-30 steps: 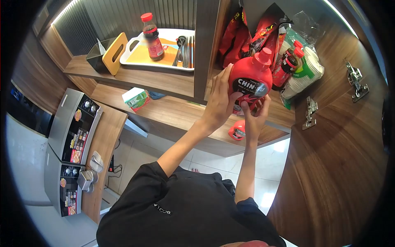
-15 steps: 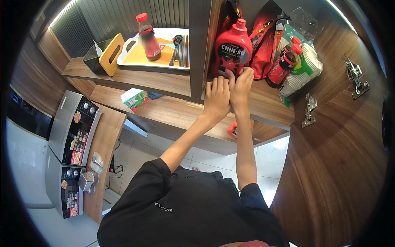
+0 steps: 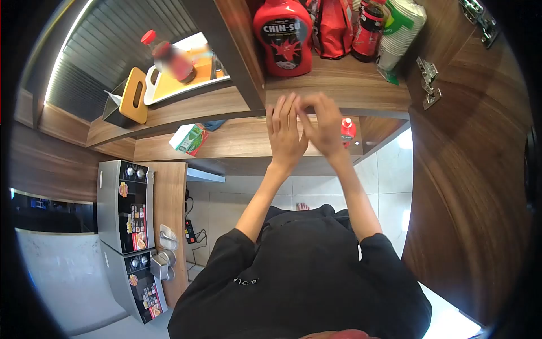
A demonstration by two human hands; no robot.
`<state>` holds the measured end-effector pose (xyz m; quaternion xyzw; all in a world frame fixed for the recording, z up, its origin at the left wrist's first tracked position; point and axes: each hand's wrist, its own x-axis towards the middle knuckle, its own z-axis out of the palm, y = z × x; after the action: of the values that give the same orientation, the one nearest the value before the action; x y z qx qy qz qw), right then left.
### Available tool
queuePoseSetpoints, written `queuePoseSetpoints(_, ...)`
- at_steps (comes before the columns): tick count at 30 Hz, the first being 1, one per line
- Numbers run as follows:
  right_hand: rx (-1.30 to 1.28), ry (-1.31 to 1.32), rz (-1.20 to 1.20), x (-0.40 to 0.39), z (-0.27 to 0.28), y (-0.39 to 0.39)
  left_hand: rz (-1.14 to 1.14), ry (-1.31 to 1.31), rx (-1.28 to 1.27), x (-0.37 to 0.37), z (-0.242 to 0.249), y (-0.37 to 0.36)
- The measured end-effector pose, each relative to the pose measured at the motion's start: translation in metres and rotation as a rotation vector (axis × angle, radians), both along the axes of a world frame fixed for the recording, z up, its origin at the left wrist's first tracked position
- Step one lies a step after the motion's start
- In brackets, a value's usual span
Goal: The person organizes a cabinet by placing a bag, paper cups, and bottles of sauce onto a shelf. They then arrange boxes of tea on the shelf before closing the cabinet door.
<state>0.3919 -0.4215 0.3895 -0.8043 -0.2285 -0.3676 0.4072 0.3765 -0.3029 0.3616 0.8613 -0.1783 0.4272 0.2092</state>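
Observation:
My left hand is held out just in front of the shelf edge, its fingers stretched and holding nothing. Close beside it, my right hand is slightly blurred by motion; its fingers are loosely bent and apart, with nothing in them. Beyond both hands, a large red Chin-Su sauce bottle stands upright in the open cupboard, apart from my fingers. To its right are a red packet, a dark bottle with a red label and a stack of paper cups.
At left, a tray holds a dark sauce bottle, near a yellow board. The lower shelf has a green-and-white box and a small red bottle. An open door stands right; two ovens stand left.
Both hands have come away from the large sauce bottle, back toward me, and opened. The bottle stays on the shelf. The camera view has tilted down and turned.

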Motion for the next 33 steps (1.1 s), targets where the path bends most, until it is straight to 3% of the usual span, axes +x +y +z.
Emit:
queuePoseSetpoints(3, 0.016, -0.145, 0.139, -0.024, -0.048, -0.013, -0.166, 0.002, -0.253, -0.018, -0.06, 0.0)
queuePoseSetpoints(6, 0.162, 0.063, 0.123, -0.038, -0.123, -0.044, -0.306, 0.209, -0.27, -0.027, -0.106, -0.003)
queuePoseSetpoints(10, 0.171, 0.304, -0.443, -0.02, -0.165, -0.084, -0.429, 0.597, -0.348, 0.004, -0.148, -0.04)
queuePoseSetpoints(13, 0.252, 0.374, -0.464, 0.006, -0.206, -0.117, -0.462, 0.551, -0.213, 0.04, -0.185, -0.07)
queuePoseSetpoints(15, 0.278, 0.482, -0.271, 0.022, -0.246, -0.137, -0.468, 0.691, -0.214, 0.065, -0.222, -0.086)
queuePoseSetpoints(18, 0.34, 0.649, -0.215, 0.021, -0.264, -0.141, -0.49, 0.822, -0.314, 0.069, -0.232, -0.098)
queuePoseSetpoints(21, 0.127, 0.598, -0.312, 0.008, -0.255, -0.137, -0.512, 0.859, -0.349, 0.062, -0.224, -0.089)
queuePoseSetpoints(27, -0.033, 0.58, -0.269, -0.011, -0.235, -0.129, -0.514, 0.675, -0.141, 0.045, -0.205, -0.068)
queuePoseSetpoints(33, -0.031, 0.531, -0.24, -0.041, -0.227, -0.109, -0.509, 0.519, -0.005, 0.022, -0.236, -0.05)
